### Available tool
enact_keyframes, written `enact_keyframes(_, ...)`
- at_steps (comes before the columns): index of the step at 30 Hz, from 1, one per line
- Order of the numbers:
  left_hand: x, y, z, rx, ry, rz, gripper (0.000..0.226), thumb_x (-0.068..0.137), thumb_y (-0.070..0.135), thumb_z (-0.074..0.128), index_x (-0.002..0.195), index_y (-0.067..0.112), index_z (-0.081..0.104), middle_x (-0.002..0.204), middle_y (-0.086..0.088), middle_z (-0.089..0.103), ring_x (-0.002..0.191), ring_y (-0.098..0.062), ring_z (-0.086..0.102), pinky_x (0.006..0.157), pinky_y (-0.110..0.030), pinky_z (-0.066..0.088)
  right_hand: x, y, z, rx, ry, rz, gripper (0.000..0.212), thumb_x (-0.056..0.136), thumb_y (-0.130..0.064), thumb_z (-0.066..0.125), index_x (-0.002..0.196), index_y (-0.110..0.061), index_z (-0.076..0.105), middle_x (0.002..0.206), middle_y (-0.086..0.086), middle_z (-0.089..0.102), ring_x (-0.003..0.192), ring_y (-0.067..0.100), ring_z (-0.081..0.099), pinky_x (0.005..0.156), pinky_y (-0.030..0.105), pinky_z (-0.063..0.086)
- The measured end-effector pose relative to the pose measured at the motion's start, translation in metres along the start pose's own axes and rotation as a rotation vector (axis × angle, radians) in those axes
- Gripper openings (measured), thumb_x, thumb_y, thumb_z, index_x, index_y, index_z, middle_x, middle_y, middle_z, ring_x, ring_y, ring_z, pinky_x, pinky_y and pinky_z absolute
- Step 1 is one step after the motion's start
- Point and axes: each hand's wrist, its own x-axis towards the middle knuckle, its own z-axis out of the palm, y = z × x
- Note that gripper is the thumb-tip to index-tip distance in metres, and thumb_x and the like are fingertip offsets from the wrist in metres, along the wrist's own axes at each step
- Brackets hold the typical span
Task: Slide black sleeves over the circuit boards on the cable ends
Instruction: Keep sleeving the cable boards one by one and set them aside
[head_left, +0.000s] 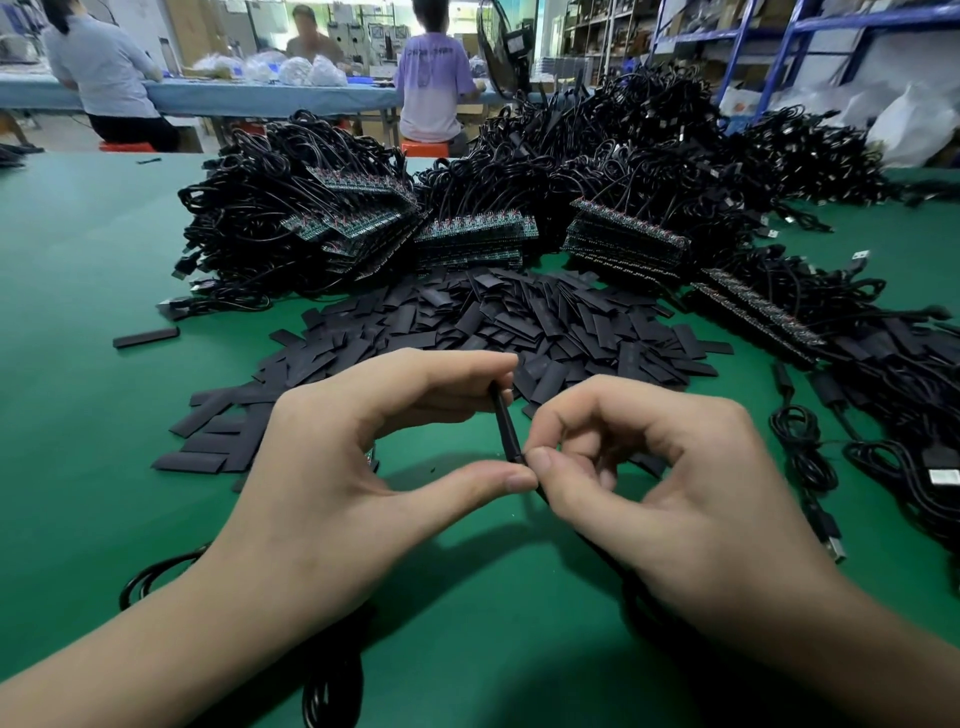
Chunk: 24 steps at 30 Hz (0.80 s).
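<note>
Above the green table (78, 270), my left hand (337, 467) pinches a black sleeve (506, 423) between forefinger at its far end and thumb at its near end. My right hand (670, 478) pinches the sleeve's near end, where a black cable runs out under that hand toward me. The circuit board inside cannot be seen. A heap of loose flat black sleeves (519, 322) lies just beyond my hands. Behind it stand rows of circuit boards (472, 234) joined to bundles of black cables (291, 208).
More boards with cables (763, 312) and coiled cables with USB plugs (831, 540) lie at the right. A single sleeve (146, 336) lies apart at the left. A cable loop (150, 577) lies under my left forearm. People sit at a far bench (249, 96).
</note>
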Motion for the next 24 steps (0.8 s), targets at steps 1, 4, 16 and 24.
enact_keyframes(1, -0.0001, -0.0003, -0.0004, -0.002, 0.003, -0.004, 0.054, 0.075, 0.043, 0.081, 0.124, 0.026, 0.069, 0.114, 0.013, 0.074, 0.107, -0.01, 0.071, 0.095, -0.021, 0.054, 0.0003, -0.0001, 0.0, -0.008, 0.004, -0.008, 0.011, 0.083, -0.018, 0.072, 0.077, -0.027, 0.071, 0.061, 0.0, 0.058, 0.055, 0.012, 0.051, 0.054, 0.022, 0.043)
enact_keyframes(4, -0.0002, 0.0001, -0.0008, -0.007, 0.013, -0.009, 0.052, 0.075, 0.042, 0.081, 0.123, 0.027, 0.069, 0.113, 0.014, 0.074, 0.106, -0.008, 0.071, 0.094, -0.02, 0.054, 0.0006, 0.0004, 0.0005, -0.008, 0.006, -0.013, 0.011, 0.085, -0.015, 0.071, 0.08, -0.026, 0.071, 0.067, -0.001, 0.063, 0.061, 0.013, 0.058, 0.058, 0.022, 0.047)
enact_keyframes(16, 0.0009, -0.001, -0.002, -0.052, 0.085, -0.064, 0.042, 0.067, 0.031, 0.087, 0.106, 0.027, 0.073, 0.104, 0.011, 0.077, 0.099, -0.01, 0.073, 0.091, -0.02, 0.055, -0.0026, 0.0024, 0.006, 0.067, -0.09, 0.081, 0.007, 0.091, -0.024, 0.066, 0.095, -0.028, 0.062, 0.063, -0.002, 0.068, 0.048, 0.018, 0.059, 0.052, 0.042, 0.05)
enact_keyframes(24, 0.0027, -0.0025, -0.0041, 0.223, 0.073, 0.042, 0.023, 0.081, 0.037, 0.077, 0.103, 0.033, 0.077, 0.099, 0.011, 0.069, 0.099, -0.012, 0.068, 0.087, -0.017, 0.047, 0.0001, 0.0067, 0.0025, 0.047, 0.02, 0.126, 0.002, 0.09, -0.029, 0.065, 0.088, -0.03, 0.066, 0.055, -0.004, 0.051, 0.05, 0.01, 0.043, 0.053, 0.033, 0.04)
